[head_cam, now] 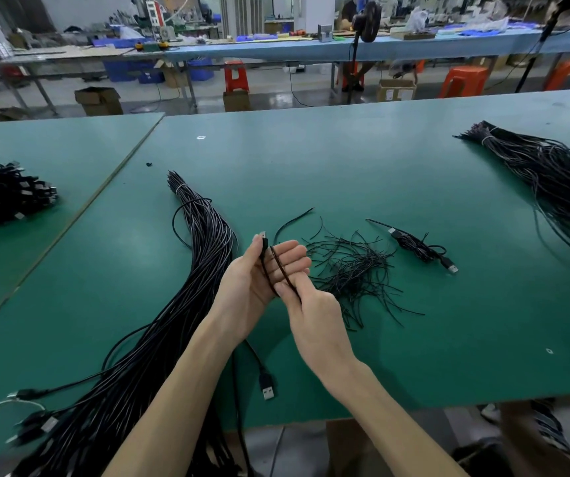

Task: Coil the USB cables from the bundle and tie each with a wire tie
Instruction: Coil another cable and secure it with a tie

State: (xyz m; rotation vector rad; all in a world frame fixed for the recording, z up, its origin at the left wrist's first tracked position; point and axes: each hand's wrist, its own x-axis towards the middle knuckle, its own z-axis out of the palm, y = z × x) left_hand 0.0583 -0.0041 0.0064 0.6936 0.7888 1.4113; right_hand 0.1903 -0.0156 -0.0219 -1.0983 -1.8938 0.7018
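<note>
While what looks like a heap of finished coils (4,194) sits far left on the counter (449,339), the main bundle (204,242) looks nearly full. The left hand (252,287) has a thumb grip on a USB cable (282,270) and the right hand (311,311) pinches it, barely one loop wound. Wire ties (356,270), one tied coil (418,249) and a second bundle (552,173) lie rightward.

A long bundle of black USB cables (204,256) lies on the green table and runs off the near edge. A white band (181,188) ties it near its far end. One USB cable (276,270) is up in the air, looped across the left hand (256,284) and pinched by the right hand (311,311). Its big plug (267,389) rests on the table. Just right of the hands lies a messy pile of thin black wire ties (352,270). Past it sits one coiled cable (418,249), tied round its middle.
</note>
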